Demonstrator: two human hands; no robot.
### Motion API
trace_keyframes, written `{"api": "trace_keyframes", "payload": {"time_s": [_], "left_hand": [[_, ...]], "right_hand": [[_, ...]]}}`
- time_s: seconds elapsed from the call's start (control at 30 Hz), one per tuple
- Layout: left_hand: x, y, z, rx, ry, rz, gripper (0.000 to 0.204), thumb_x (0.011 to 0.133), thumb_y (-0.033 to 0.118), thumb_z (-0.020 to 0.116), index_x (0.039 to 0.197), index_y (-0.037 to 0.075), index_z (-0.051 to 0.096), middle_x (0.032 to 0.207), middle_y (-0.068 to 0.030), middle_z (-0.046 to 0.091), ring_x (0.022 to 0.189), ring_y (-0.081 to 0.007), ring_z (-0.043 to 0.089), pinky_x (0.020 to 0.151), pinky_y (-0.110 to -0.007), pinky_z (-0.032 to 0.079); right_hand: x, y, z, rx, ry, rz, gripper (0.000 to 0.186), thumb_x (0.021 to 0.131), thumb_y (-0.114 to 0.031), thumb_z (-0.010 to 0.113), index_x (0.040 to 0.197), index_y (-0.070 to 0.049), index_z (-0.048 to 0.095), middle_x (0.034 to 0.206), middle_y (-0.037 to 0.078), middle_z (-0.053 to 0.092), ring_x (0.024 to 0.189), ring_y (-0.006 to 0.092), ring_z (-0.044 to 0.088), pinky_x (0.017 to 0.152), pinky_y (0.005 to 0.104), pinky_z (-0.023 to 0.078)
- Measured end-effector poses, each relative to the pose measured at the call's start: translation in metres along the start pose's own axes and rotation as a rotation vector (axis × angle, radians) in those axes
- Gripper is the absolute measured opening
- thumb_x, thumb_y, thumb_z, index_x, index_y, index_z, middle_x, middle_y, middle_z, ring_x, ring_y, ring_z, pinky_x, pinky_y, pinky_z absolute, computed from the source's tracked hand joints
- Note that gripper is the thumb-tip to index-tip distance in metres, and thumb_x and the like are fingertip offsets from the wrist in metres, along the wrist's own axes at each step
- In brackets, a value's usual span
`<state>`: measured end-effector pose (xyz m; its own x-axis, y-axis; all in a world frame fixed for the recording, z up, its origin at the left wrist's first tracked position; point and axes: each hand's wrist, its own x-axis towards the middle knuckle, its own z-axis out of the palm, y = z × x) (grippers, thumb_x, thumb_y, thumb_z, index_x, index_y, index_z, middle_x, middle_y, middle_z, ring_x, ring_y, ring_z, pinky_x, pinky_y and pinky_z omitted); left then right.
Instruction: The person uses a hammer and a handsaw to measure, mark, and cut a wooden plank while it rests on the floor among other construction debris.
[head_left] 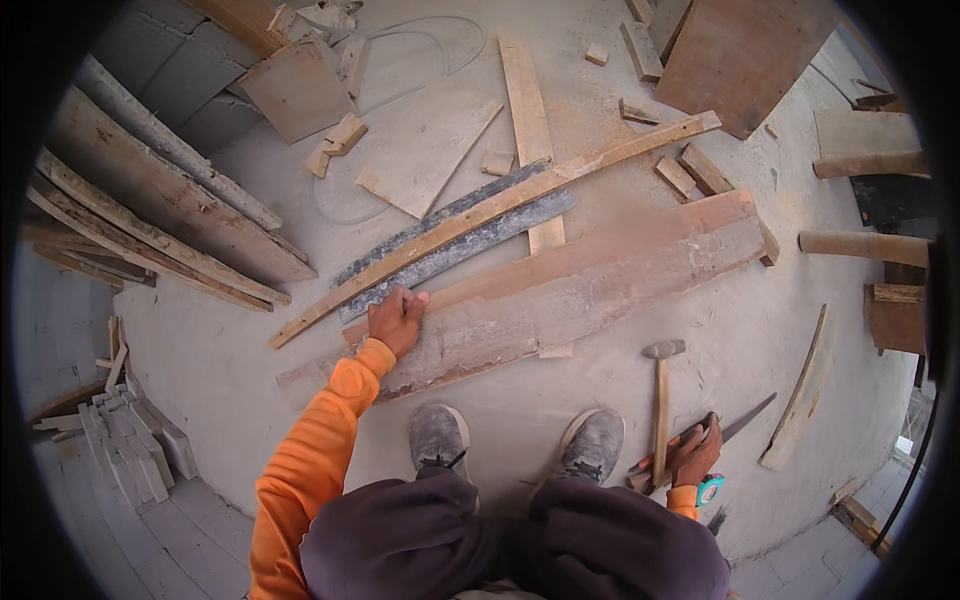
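Observation:
Over the near left part of a wide, weathered board [600, 285] is my left hand [397, 320], its fingers curled closed at the board's upper edge. What they grip, if anything, is hidden. A grey-stained batten [470, 245] and a long narrow wooden strip [500, 207] lie just beyond it. At the lower right, my right hand [695, 452] is closed around the handle of a handsaw [745, 417], whose blade points away to the right. Beside that hand a hammer [661, 400] with a wooden handle lies on the floor, its head away from me.
Long planks [170, 185] lean at the left. Pale blocks [125, 445] are stacked at the lower left. Plywood pieces [740, 60] and wood offcuts [690, 175] lie at the far side. A thin curved wood strip [797, 390] lies right of the saw. My shoes [590, 445] stand near the wide board.

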<state>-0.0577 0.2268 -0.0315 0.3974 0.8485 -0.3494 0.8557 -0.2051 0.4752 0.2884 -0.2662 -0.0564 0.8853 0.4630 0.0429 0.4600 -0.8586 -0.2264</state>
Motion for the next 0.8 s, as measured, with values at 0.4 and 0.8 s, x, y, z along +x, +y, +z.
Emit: {"api": "trace_keyframes", "payload": {"time_s": [0.4, 0.8], "left_hand": [[0.056, 0.138, 0.046, -0.143, -0.134, 0.323, 0.020, 0.103, 0.030, 0.049, 0.106, 0.011, 0.054, 0.093, -0.0106, 0.066, 0.094, -0.0319, 0.063, 0.099, -0.046, 0.032], [0.068, 0.134, 0.022, 0.082, -0.388, 0.505, 0.054, 0.094, 0.035, 0.067, 0.131, 0.003, 0.044, 0.121, -0.0232, 0.058, 0.116, -0.0378, 0.057, 0.099, -0.047, 0.041]], "right_hand": [[-0.008, 0.157, -0.002, -0.158, 0.100, 0.388, 0.042, 0.100, -0.009, 0.043, 0.140, -0.001, 0.050, 0.137, 0.019, 0.057, 0.127, 0.0340, 0.054, 0.105, 0.0428, 0.043], [0.044, -0.018, -0.021, 0.529, 0.042, 0.189, 0.027, 0.105, -0.003, 0.039, 0.125, -0.001, 0.058, 0.111, 0.010, 0.064, 0.080, 0.0144, 0.063, 0.069, 0.0287, 0.051]]}}
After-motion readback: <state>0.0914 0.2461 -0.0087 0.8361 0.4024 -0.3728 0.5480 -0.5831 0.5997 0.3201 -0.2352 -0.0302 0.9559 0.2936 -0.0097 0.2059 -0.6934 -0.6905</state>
